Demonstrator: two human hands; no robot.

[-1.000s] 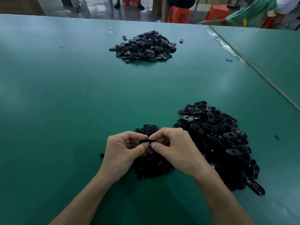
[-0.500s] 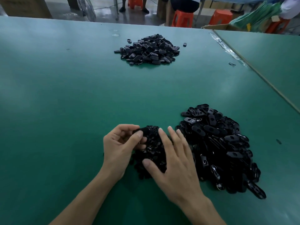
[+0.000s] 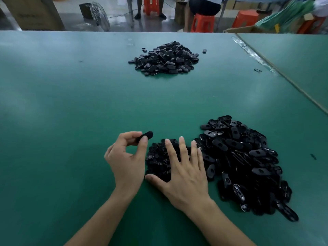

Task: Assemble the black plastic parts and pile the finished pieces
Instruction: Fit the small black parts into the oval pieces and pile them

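Observation:
My left hand (image 3: pixel 126 157) pinches a black oval plastic piece (image 3: pixel 146 136) between thumb and fingers, lifted a little above the green table (image 3: pixel 71 112). My right hand (image 3: pixel 184 173) lies flat with fingers spread on a small heap of tiny black parts (image 3: pixel 158 157), holding nothing that I can see. A large heap of black oval shells (image 3: pixel 248 160) lies just right of that hand. Far across the table sits a separate pile of black oval pieces (image 3: pixel 165 58).
A second green table (image 3: pixel 292 64) joins on the right along a taped seam. Single stray black parts (image 3: pixel 313 156) lie near the right side. Beyond the far edge are orange stools (image 3: pixel 202 22), a fan (image 3: pixel 99 15), boxes and seated persons' legs.
Both hands were pressed together on a piece; they have separated. My left hand now holds the piece up and to the left, while my right hand has flattened onto the small heap.

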